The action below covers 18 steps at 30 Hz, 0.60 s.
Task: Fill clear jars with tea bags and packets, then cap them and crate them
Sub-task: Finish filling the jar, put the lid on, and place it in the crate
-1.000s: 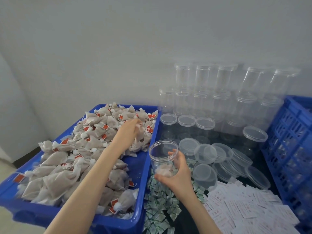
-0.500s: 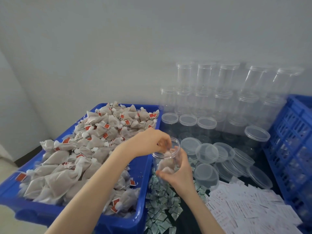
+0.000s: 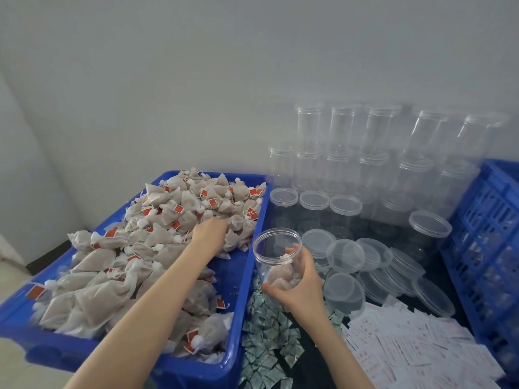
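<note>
My right hand [image 3: 302,286] grips an open clear jar [image 3: 276,248] from below and behind, tilted toward me, just right of the blue bin [image 3: 233,279]. A few tea bags [image 3: 280,279] lie in the jar's bottom. My left hand [image 3: 209,231] reaches into the bin and rests on the heap of beige tea bags with red tags [image 3: 157,228]. Its fingers point down into the pile and are hidden, so whether they hold a bag does not show.
Loose clear lids [image 3: 346,256] lie right of the jar. Empty jars [image 3: 365,164] are stacked against the wall. Green packets [image 3: 264,332] and white packets [image 3: 407,349] cover the dark table in front. A blue lattice crate [image 3: 491,234] stands at the right.
My left hand left the jar's mouth and went back left onto the tea-bag heap. The jar has more tea bags in it and stays in my right hand.
</note>
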Each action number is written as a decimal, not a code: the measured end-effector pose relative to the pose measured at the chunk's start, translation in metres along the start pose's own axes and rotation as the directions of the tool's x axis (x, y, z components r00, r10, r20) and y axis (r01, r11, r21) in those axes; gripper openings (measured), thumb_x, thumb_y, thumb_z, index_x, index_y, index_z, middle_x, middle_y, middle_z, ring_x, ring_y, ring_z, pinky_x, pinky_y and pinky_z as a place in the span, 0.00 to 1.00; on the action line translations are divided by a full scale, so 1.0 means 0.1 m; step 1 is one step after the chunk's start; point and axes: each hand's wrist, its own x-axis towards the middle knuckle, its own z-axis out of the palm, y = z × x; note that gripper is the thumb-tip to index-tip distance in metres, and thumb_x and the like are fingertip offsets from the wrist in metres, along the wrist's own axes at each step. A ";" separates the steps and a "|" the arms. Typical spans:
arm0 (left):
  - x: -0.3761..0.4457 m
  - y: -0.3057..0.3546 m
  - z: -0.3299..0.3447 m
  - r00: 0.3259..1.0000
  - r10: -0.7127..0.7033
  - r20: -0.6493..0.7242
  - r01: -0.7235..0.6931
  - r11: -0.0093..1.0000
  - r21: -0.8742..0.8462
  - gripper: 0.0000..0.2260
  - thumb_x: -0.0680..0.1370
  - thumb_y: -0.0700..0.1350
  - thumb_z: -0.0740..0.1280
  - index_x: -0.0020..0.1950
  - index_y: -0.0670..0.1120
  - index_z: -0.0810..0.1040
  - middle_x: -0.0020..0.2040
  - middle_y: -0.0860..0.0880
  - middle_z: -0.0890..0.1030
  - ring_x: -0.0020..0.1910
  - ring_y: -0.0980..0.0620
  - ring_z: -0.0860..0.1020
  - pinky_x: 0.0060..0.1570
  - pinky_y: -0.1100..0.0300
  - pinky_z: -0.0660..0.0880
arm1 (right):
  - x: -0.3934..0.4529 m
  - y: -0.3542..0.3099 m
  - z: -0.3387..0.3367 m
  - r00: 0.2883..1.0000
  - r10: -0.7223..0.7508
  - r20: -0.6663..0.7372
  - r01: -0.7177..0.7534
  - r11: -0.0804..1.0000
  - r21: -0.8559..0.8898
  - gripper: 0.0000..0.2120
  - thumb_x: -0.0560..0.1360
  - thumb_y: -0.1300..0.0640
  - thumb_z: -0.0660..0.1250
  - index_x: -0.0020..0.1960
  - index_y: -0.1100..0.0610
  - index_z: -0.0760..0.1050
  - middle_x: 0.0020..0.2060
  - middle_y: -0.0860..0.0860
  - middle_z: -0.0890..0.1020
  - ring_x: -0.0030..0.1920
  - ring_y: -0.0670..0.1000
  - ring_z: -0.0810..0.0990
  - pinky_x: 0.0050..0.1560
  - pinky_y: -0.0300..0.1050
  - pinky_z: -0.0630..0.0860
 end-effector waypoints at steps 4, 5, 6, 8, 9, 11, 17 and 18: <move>0.05 -0.07 0.29 0.994 -0.111 -0.021 0.113 0.983 0.145 0.14 0.78 0.40 0.63 0.64 0.46 0.75 0.64 0.45 0.74 0.64 0.45 0.73 0.56 0.52 0.74 | -0.02 0.00 0.00 1.000 0.009 0.006 -0.009 1.000 -0.009 0.52 0.52 0.44 0.80 0.73 0.43 0.63 0.66 0.39 0.74 0.63 0.33 0.72 0.52 0.25 0.72; 0.06 -0.09 0.32 0.991 -0.128 -0.042 0.133 0.979 0.155 0.14 0.78 0.39 0.62 0.64 0.45 0.75 0.64 0.45 0.73 0.64 0.45 0.72 0.56 0.52 0.74 | -0.03 0.01 -0.01 1.000 0.011 0.008 -0.011 1.000 -0.014 0.52 0.52 0.43 0.80 0.73 0.43 0.63 0.66 0.38 0.73 0.63 0.33 0.72 0.52 0.24 0.71; 0.06 -0.10 0.33 0.990 -0.125 -0.059 0.133 0.976 0.171 0.14 0.78 0.37 0.62 0.64 0.44 0.75 0.64 0.45 0.74 0.64 0.45 0.72 0.56 0.52 0.74 | -0.03 0.01 -0.02 1.000 0.012 0.008 -0.011 1.000 -0.017 0.52 0.52 0.43 0.80 0.73 0.43 0.63 0.66 0.38 0.73 0.63 0.31 0.71 0.51 0.23 0.71; 0.07 -0.12 0.31 0.991 -0.093 -0.096 0.114 0.964 0.240 0.14 0.77 0.37 0.64 0.62 0.45 0.76 0.61 0.46 0.76 0.63 0.46 0.73 0.57 0.53 0.72 | -0.04 0.02 -0.03 1.000 0.009 0.008 -0.009 1.000 -0.015 0.50 0.52 0.44 0.80 0.72 0.42 0.64 0.66 0.37 0.73 0.61 0.27 0.70 0.50 0.20 0.69; 0.07 -0.14 0.28 0.990 -0.078 -0.120 0.109 0.954 0.280 0.13 0.77 0.38 0.65 0.60 0.46 0.77 0.60 0.47 0.78 0.62 0.47 0.74 0.58 0.54 0.71 | -0.04 0.02 -0.04 1.000 0.006 0.009 -0.006 1.000 -0.014 0.50 0.53 0.45 0.80 0.71 0.42 0.64 0.65 0.37 0.73 0.61 0.25 0.69 0.51 0.19 0.68; 0.05 -0.16 0.22 0.984 -0.072 -0.162 0.121 0.943 0.312 0.11 0.77 0.40 0.65 0.58 0.48 0.77 0.57 0.50 0.79 0.60 0.48 0.75 0.60 0.54 0.68 | -0.05 0.02 -0.04 1.000 0.005 0.012 -0.005 1.000 -0.015 0.49 0.54 0.46 0.81 0.71 0.43 0.64 0.65 0.37 0.73 0.61 0.25 0.68 0.52 0.19 0.67; 0.07 -0.28 0.18 0.988 -0.090 -0.128 0.109 0.981 0.158 0.14 0.75 0.35 0.68 0.59 0.45 0.77 0.54 0.47 0.80 0.54 0.46 0.79 0.52 0.55 0.76 | -0.07 0.02 -0.04 1.000 0.012 0.006 -0.011 1.000 -0.022 0.50 0.53 0.44 0.80 0.72 0.44 0.65 0.65 0.37 0.73 0.62 0.26 0.68 0.52 0.19 0.68; 0.05 -0.29 0.19 0.989 -0.087 -0.124 0.109 0.977 0.184 0.13 0.76 0.35 0.67 0.59 0.45 0.77 0.55 0.47 0.80 0.55 0.46 0.78 0.52 0.56 0.76 | -0.08 0.02 -0.03 1.000 0.014 0.006 -0.014 1.000 -0.019 0.50 0.52 0.44 0.79 0.72 0.44 0.65 0.65 0.37 0.73 0.61 0.25 0.68 0.51 0.19 0.68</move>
